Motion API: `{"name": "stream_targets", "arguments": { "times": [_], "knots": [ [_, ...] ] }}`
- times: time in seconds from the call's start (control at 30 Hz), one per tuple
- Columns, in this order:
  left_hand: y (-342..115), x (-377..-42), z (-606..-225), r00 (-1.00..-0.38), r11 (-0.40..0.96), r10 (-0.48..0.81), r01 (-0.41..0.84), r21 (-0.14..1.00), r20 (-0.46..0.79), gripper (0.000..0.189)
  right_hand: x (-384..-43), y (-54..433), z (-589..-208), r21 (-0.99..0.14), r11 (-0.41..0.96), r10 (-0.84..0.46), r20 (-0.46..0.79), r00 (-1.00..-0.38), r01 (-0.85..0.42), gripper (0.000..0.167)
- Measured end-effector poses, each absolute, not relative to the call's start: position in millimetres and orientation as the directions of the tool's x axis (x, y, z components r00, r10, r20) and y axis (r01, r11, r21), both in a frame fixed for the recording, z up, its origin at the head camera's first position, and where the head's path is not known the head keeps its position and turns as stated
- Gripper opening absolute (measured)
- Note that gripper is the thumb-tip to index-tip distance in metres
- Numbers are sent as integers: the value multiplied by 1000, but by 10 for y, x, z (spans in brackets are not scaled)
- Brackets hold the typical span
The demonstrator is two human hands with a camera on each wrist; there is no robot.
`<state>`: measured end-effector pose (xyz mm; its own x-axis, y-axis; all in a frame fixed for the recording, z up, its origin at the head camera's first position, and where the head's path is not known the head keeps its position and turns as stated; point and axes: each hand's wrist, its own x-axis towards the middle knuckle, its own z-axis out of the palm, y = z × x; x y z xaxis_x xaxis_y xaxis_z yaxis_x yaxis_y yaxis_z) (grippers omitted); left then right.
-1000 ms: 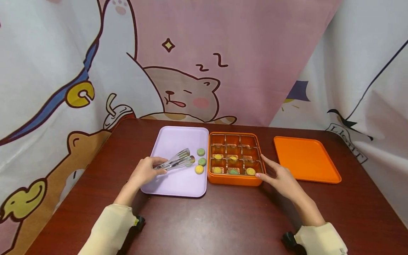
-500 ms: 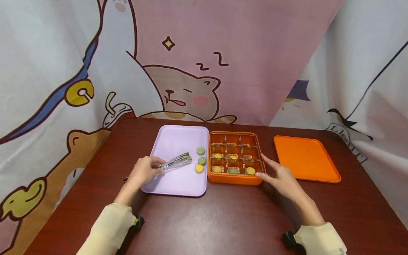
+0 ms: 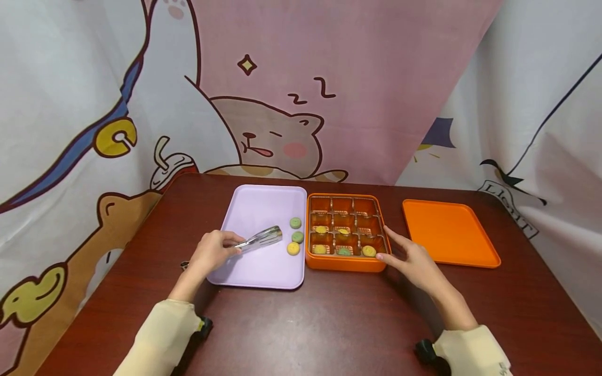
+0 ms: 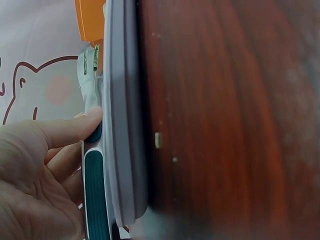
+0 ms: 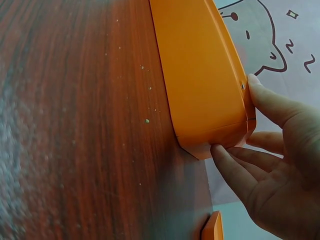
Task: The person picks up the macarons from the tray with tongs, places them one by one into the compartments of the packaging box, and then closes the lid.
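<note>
My left hand (image 3: 213, 256) holds metal tongs (image 3: 261, 239) with a slotted tip, low over the lilac tray (image 3: 263, 201). The tongs' teal grip (image 4: 96, 190) shows in the left wrist view. Near the tray's right side lie a green round cookie (image 3: 295, 223), another green cookie (image 3: 297, 237) and a yellow cookie (image 3: 293, 248), all apart from the tongs. My right hand (image 3: 416, 263) touches the front right corner of the orange box (image 3: 345, 263), thumb and fingers extended on either side of that corner. Yellow cookies and one green cookie sit in the box's front and middle compartments.
An orange lid-like tray (image 3: 451, 232) lies flat right of the box. The brown table (image 3: 301, 324) runs back to a printed cloth (image 3: 376, 94). The box and the lilac tray stand side by side, almost touching. Small crumbs (image 5: 147, 121) dot the tabletop.
The tongs' tips, spread wider near the cookies a second ago, have come together and drawn slightly left, turning a little. My right hand stays at the box corner.
</note>
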<state>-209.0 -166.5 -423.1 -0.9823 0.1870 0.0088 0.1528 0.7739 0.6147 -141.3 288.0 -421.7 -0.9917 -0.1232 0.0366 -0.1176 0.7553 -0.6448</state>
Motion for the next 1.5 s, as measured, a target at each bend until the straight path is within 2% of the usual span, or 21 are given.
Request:
{"name": "stream_targets", "arguments": {
  "times": [0.77,1.5],
  "knots": [
    [-1459,-2263,-4058,-970,684,224,227,693,96,21,-1414,2876,-4202,-647,754,-118,44,-992,-119,81],
    [-679,-2434,-3848,-924,547,359,325,771,135,24,-1402,2864,-4210,-649,751,-120,48,-992,-123,79]
  ]
}}
